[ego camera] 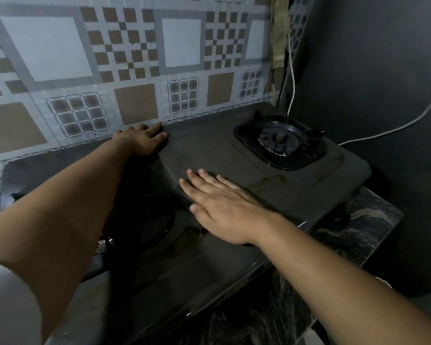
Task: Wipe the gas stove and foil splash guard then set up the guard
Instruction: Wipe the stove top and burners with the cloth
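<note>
The dark grey gas stove [222, 150] stands on a counter against the wall. Its right burner [279, 143] with a black pan support is in plain sight. The left burner [147, 220] lies in shadow, partly under my left forearm. A shiny sheet patterned with brown and grey squares [135, 103] stands along the wall behind the stove; whether it is the foil guard I cannot tell. My left hand [141, 139] lies flat at the stove's back edge, fingertips touching the sheet's bottom edge. My right hand [219, 207] rests flat on the stove top between the burners, fingers apart. Neither hand holds anything.
The stove sits on a dark marbled counter [358, 232] that ends just to its right. A dark wall [383, 83] closes the right side. A white cable [292, 78] runs down the corner and off to the right. A pale cloth [280, 33] hangs there.
</note>
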Motion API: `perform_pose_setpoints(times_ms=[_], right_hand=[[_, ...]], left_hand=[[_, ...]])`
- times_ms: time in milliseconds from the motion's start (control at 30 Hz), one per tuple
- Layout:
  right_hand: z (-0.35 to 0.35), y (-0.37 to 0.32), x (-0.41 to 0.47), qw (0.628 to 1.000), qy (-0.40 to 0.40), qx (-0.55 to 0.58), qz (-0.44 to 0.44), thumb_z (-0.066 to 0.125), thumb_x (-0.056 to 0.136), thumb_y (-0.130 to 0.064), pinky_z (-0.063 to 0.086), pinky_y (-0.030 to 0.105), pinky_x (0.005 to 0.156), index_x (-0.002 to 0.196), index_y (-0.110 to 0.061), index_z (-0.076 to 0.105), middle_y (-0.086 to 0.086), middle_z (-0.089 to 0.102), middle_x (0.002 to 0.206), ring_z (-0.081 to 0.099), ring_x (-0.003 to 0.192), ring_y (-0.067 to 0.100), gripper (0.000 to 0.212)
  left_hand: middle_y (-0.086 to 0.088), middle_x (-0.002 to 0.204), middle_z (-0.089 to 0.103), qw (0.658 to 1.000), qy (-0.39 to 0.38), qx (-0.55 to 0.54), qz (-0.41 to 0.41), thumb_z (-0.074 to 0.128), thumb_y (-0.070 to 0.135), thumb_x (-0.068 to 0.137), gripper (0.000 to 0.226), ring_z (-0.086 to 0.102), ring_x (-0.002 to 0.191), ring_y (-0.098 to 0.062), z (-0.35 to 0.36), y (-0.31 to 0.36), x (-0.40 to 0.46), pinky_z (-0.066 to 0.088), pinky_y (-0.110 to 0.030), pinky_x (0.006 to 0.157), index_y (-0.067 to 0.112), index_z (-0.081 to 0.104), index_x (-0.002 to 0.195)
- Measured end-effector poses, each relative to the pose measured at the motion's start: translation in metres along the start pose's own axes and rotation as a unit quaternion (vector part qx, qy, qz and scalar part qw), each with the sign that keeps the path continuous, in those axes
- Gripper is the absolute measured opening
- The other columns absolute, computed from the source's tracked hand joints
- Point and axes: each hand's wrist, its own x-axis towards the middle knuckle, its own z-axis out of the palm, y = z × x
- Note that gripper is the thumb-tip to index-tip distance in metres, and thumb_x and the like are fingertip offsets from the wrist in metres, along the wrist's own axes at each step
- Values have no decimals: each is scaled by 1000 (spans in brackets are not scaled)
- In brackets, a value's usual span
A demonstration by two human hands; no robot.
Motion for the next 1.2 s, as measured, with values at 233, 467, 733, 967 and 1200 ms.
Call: perform_pose_setpoints(times_ms=[233, 467, 733, 967, 1200], right_hand=[[-15, 55, 1, 998, -23, -17, 50, 18, 104, -42, 1, 32, 122, 156, -28, 1, -9, -7, 164, -8, 149, 6, 57], [-26, 97, 28, 990, -8, -1, 143, 20, 105, -38, 5, 34, 122, 156, -17, 2, 3, -5, 165, -3, 151, 15, 58], [-15, 99, -25, 988, 33, 25, 152, 25, 106, -33, 0, 21, 117, 156, -14, 5, 2, -3, 164, -2, 150, 11, 57], [-2, 89, -94, 989, 55, 18, 138, 24, 105, -39, 1, 20, 119, 156, -21, 9, -9, 1, 163, -4, 148, 0, 57], [11, 87, -104, 984, 109, 26, 137, 23, 102, -44, 11, 28, 122, 155, -22, 19, -11, 13, 161, 4, 148, 0, 58]], left_hand=[[-3, 165, 13, 1000, 5, -3, 8, 14, 73, 92, 69, 17, 149, -33, -1, -2, -2, 11, -55, 116, 44, 5, 154], [-2, 165, 13, 1000, 9, 0, -3, 13, 75, 91, 70, 18, 148, -32, 4, -1, 3, 13, -55, 117, 46, 6, 154], [-2, 165, 12, 1000, -2, -6, 1, 13, 77, 90, 70, 16, 149, -34, 2, -3, 1, 10, -55, 119, 48, 5, 153], [-3, 165, 13, 1000, -1, -16, 8, 14, 77, 89, 71, 16, 149, -34, 2, -4, 3, 10, -56, 118, 48, 6, 153], [-7, 165, 8, 999, -18, 5, 38, 4, 83, 82, 83, 7, 151, -36, -4, -5, 16, 6, -61, 118, 42, 6, 154]])
